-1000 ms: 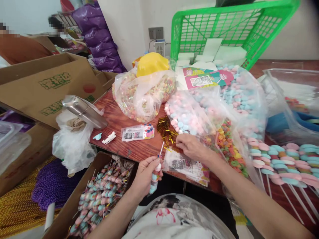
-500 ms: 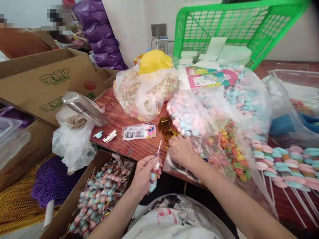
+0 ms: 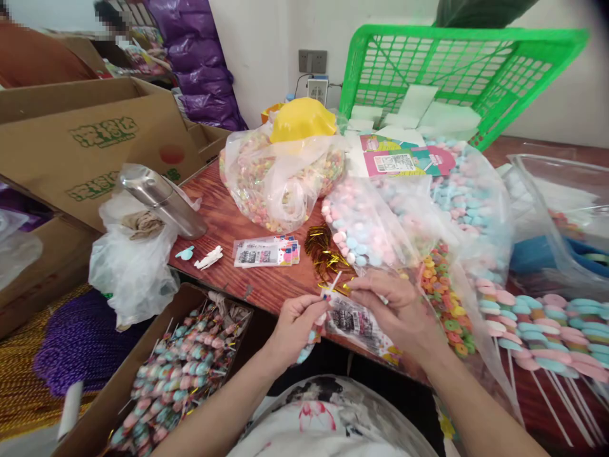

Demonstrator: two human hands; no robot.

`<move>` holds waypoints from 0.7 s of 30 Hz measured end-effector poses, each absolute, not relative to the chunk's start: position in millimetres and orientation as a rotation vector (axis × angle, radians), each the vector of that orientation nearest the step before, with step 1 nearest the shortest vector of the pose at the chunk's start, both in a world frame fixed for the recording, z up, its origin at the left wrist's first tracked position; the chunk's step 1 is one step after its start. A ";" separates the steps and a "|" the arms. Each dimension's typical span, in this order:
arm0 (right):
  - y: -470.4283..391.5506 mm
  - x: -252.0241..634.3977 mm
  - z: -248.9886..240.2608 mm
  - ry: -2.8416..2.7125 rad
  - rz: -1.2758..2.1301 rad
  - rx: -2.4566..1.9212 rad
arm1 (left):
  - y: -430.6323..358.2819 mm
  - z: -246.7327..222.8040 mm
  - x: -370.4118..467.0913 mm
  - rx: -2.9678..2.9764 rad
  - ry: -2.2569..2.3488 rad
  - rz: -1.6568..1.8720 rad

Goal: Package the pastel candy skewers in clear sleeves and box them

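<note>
My left hand (image 3: pixel 294 329) is closed around the gathered neck of a bagged candy skewer (image 3: pixel 308 349), whose white stick pokes up beyond my fingers. Close by on the right, my right hand (image 3: pixel 397 308) pinches a thin gold twist tie (image 3: pixel 347 287) near the stick. A loose heap of gold twist ties (image 3: pixel 320 246) lies on the table just past both hands. Under my right hand is a stack of printed clear bags (image 3: pixel 354 322), and a smaller set of printed bags (image 3: pixel 266 252) sits farther left.
Bags of marshmallows (image 3: pixel 361 222) and ring gummies (image 3: pixel 442 292) crowd the right, with unwrapped candy skewers (image 3: pixel 547 324) beside them. A cardboard box of wrapped skewers (image 3: pixel 183 374) stands lower left. A steel flask (image 3: pixel 164 203), a bulging candy bag (image 3: pixel 271 184) and a green basket (image 3: pixel 457 63) stand farther back.
My right hand has come away from the gold heap with a twist tie, back toward the skewer. My left hand has shifted right with the skewer, and the two hands are closer together.
</note>
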State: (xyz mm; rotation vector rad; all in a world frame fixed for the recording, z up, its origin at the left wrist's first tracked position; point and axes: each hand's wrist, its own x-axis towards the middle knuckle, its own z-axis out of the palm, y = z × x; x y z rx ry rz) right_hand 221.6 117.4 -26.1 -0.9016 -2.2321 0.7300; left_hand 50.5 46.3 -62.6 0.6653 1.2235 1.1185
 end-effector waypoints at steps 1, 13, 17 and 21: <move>110.3 218.5 -25.1 -2.222 0.734 -0.794 | 49.3 -59.7 53.6 0.725 1.210 1.114; 81.8 221.8 -49.7 -2.245 0.642 -0.862 | 46.4 -58.9 63.8 0.847 1.160 1.079; 73.3 226.3 -54.6 -1.996 0.638 -0.990 | 46.1 -60.6 66.7 0.857 1.197 1.144; 65.9 229.6 -62.8 -1.823 0.853 -1.127 | 46.5 -60.9 68.9 1.074 1.209 1.168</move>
